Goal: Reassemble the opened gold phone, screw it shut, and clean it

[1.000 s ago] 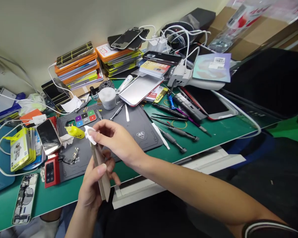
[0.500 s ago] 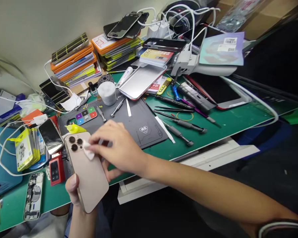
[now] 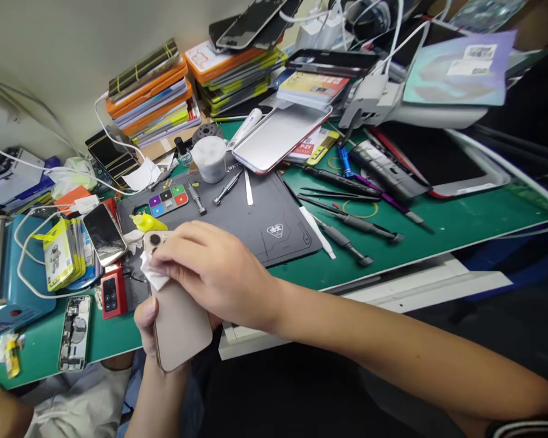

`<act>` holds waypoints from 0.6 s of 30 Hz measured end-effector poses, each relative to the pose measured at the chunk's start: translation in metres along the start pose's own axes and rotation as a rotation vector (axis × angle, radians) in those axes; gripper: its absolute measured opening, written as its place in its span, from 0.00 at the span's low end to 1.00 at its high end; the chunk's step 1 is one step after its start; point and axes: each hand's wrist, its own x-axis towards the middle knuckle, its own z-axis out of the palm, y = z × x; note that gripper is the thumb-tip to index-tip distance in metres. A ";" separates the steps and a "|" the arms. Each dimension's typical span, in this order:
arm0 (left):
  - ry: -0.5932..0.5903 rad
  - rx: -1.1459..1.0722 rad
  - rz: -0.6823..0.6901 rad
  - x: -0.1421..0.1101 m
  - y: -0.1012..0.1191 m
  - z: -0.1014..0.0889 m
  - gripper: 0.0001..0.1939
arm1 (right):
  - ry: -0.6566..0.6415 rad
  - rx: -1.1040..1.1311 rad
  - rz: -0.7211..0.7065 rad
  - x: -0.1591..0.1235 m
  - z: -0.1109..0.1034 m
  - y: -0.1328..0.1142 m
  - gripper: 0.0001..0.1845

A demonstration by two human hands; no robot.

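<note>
Two hands at a green workbench [image 3: 388, 261], viewed from close beside the worker. The left hand [image 3: 147, 328] grips a gold phone [image 3: 182, 331] from below, its thumb along one side edge; the other fingers are mostly hidden. The phone is held tilted, back upward, at the near edge of the bench. The right hand [image 3: 223, 280] pinches a crumpled white tissue [image 3: 154, 277] between thumb and fingertips and keeps it against the phone's back, just beside the camera lenses [image 3: 155, 239], which the fingers partly cover. Beyond the phone's upper end sits a yellow bottle [image 3: 148, 222]. To the right stretches a gray mat [image 3: 251, 234], with a white jar [image 3: 209, 159] toward its back. To the left, a red gadget [image 3: 114, 294] lies near an opened phone [image 3: 75, 334], its inner parts exposed. Right of the mat lie tweezers [image 3: 342, 196] and screwdrivers [image 3: 347, 243]; stacked boxes [image 3: 148, 100] stand near the wall.
</note>
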 end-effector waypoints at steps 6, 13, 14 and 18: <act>-0.193 -0.075 -0.247 0.009 0.010 0.018 0.46 | -0.070 0.098 0.031 -0.036 0.003 -0.020 0.08; -0.278 -0.145 -0.182 0.014 0.006 0.016 0.43 | -0.037 -0.119 0.093 -0.050 0.001 -0.028 0.06; -0.303 -0.150 -0.192 0.013 0.004 0.016 0.45 | -0.041 -0.125 0.060 -0.047 0.000 -0.029 0.06; -0.168 -0.147 -0.201 0.009 0.003 0.019 0.51 | -0.067 -0.309 0.091 -0.021 -0.012 -0.026 0.06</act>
